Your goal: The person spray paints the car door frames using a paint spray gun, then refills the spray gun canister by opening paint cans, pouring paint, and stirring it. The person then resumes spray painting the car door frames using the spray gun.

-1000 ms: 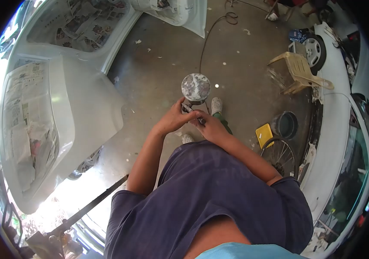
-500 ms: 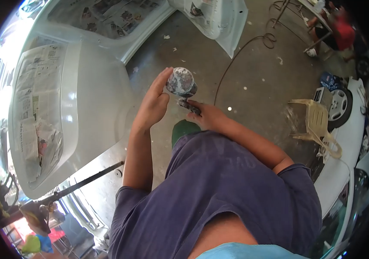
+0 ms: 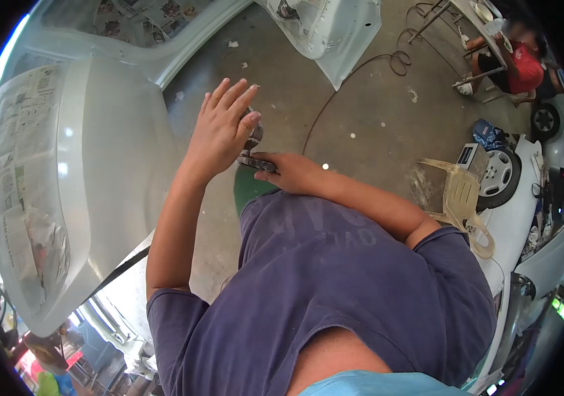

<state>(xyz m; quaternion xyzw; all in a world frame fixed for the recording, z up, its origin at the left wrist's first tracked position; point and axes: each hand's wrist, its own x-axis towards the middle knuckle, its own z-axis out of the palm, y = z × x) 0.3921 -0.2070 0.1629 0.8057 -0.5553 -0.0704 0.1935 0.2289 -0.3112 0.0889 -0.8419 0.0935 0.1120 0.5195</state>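
My right hand is wrapped round the handle of a paint spray gun, in front of my body. The gun's paint-spattered cup is mostly hidden behind my left hand. That left hand is held up with its fingers stretched out and its back towards me. Whether it touches the cup I cannot tell. To the left of it stands a pale car body with newspaper masking its window.
A pale door panel stands ahead, with a dark hose on the concrete floor. At the right are a plastic chair, a wheel and a white car part. A person in red sits at a table.
My left hand has turned and spread its fingers, now covering most of the cup. The view has shifted, so the car body appears further left and more of the seated person shows.
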